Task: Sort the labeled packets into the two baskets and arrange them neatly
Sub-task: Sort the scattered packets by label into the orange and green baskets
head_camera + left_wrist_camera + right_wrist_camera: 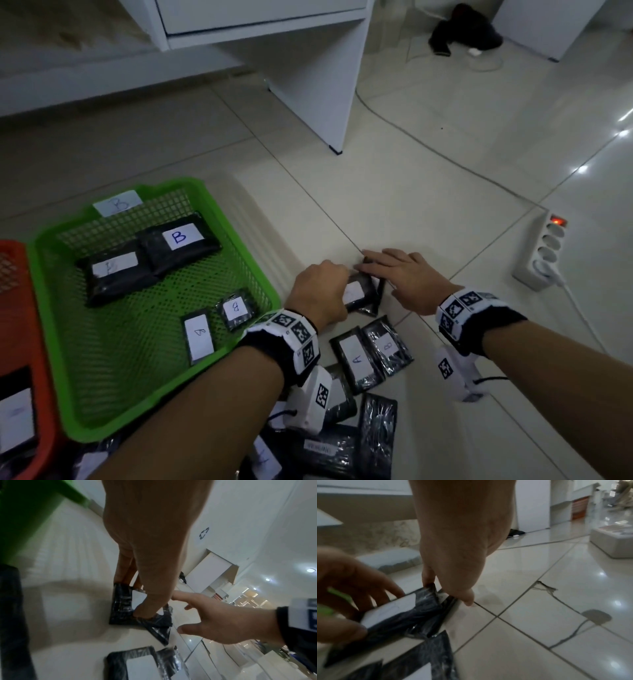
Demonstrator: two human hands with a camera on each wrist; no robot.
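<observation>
A black packet [358, 294] with a white label lies on the floor tiles, right of the green basket [236, 236], partly on top of another black packet [159, 632]. My left hand [342, 284] grips it, fingers over its far edge and thumb [145, 612] on its near side. My right hand [376, 270] lies open with straight fingers at the packet's right end, touching its far corner [429, 586]. The green basket carries a B tag and holds several B packets [180, 236]. An orange basket [13, 325] stands at the left edge with a labeled packet inside.
Loose packets lie near my wrists, one marked A [356, 359] and one marked B [388, 346], with more piled at the bottom [342, 445]. A white power strip [544, 250] and its cable are on the right. A white desk leg [329, 102] stands behind.
</observation>
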